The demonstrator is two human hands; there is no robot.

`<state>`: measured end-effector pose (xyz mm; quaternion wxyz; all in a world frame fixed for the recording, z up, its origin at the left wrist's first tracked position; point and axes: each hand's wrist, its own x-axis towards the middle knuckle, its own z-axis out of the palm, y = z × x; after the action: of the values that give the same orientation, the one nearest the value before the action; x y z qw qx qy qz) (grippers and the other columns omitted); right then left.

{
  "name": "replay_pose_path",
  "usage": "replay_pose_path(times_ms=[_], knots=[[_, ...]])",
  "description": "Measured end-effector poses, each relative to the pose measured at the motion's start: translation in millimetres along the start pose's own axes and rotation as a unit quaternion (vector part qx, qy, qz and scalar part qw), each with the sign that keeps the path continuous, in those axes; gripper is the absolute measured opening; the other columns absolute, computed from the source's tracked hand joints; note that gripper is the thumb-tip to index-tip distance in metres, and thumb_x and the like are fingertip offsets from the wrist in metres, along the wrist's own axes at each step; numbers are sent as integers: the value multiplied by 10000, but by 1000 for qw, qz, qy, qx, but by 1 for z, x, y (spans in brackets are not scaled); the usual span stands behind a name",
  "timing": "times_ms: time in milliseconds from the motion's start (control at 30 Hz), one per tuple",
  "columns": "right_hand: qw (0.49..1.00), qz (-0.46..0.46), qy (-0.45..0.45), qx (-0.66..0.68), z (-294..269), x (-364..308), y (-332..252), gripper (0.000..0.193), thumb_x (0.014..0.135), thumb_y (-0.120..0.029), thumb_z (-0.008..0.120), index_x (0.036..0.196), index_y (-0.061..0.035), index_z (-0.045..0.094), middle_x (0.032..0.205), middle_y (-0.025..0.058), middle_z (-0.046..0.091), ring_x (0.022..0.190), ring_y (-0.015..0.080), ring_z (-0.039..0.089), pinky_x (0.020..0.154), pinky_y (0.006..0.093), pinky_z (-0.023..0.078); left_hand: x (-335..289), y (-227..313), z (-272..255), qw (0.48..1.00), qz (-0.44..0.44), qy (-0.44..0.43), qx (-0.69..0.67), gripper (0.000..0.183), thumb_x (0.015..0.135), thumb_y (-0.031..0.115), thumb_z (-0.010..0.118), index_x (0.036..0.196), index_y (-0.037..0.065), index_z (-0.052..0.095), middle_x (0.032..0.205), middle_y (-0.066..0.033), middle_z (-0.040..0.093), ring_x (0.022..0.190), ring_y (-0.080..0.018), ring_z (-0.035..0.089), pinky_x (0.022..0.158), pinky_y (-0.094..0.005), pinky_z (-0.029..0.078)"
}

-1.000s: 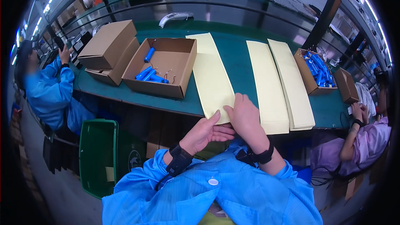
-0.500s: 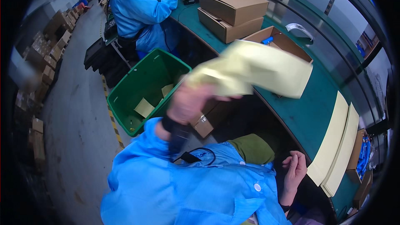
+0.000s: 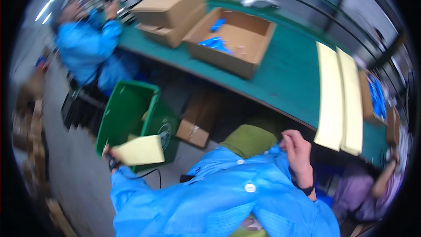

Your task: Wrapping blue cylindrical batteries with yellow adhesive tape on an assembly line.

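Out to my left, my left hand [image 3: 109, 154] grips a pale yellow paper sheet [image 3: 141, 150] at its edge. The sheet hangs over the near rim of a green plastic bin [image 3: 154, 109], and my fingers are partly hidden. Just in front of my body, beside the bench edge, my right hand [image 3: 298, 149] is raised with its fingers curled in and nothing visible in them. Two long stacks of pale yellow sheets [image 3: 331, 96] lie side by side on the green bench [image 3: 287, 66], beyond my right hand.
An open cardboard box [image 3: 223, 61] with blue pieces stands on the bench, beside stacked closed boxes [image 3: 175, 2]. Another carton [image 3: 193, 127] sits under the bench. A blue-clad co-worker [image 3: 85, 46] is at far left; a person in purple [image 3: 359, 188] is at right. Blue items fill a small box [image 3: 372, 92].
My left hand has swung from over the bench edge down to the left, carrying the yellow sheet to the green bin. My view has turned right; my right hand stays curled near the bench.
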<state>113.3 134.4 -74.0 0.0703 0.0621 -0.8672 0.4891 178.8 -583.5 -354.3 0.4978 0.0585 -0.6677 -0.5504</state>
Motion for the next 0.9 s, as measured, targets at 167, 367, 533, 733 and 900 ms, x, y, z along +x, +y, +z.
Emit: replay_pose_path(times_ms=[167, 367, 533, 733, 900], knots=[[998, 3, 57, -35, -4, -9, 0, 44, 874, -62, 548, 906, -35, 559, 660, 120, 601, 604, 245, 643, 530, 322, 495, 28, -8, 112, 983, -89, -145, 68, 148, 885, 96, 488, 838, 14, 603, 684, -68, 572, 627, -140, 576, 587, -272, 494], [991, -87, 73, -72, -15, -13, -9, 113, 823, -64, 599, 910, -19, 542, 648, 106, 574, 583, 274, 598, 533, 345, 485, 66, 49, 145, 926, -135, -251, 246, 164, 903, 136, 499, 890, 23, 618, 704, -67, 589, 636, -128, 588, 572, -265, 492], [932, -121, 219, -263, -69, -25, -15, 511, 635, 8, 672, 1127, -25, 538, 1020, 156, 554, 959, 309, 555, 798, 371, 465, 68, 165, 157, 838, -169, -282, 435, 185, 917, 169, 508, 933, 31, 631, 720, -67, 604, 644, -118, 598, 559, -258, 490], [867, -87, 265, -412, -85, -38, 20, 460, 623, 27, 652, 1074, -50, 601, 1098, 126, 565, 1059, 303, 521, 868, 383, 419, 9, 361, 367, 800, -299, -518, -37, 248, 945, 173, 466, 1004, -34, 589, 799, -77, 633, 751, -144, 616, 706, -244, 496], [852, -226, 326, -340, -79, -18, 17, 235, 639, 8, 640, 866, -48, 666, 885, 42, 649, 817, 219, 601, 726, 335, 459, -88, 408, 503, 560, -329, -731, -209, 403, 963, 255, 447, 1242, -35, 471, 1167, -150, 587, 1052, -203, 585, 909, -313, 452]])
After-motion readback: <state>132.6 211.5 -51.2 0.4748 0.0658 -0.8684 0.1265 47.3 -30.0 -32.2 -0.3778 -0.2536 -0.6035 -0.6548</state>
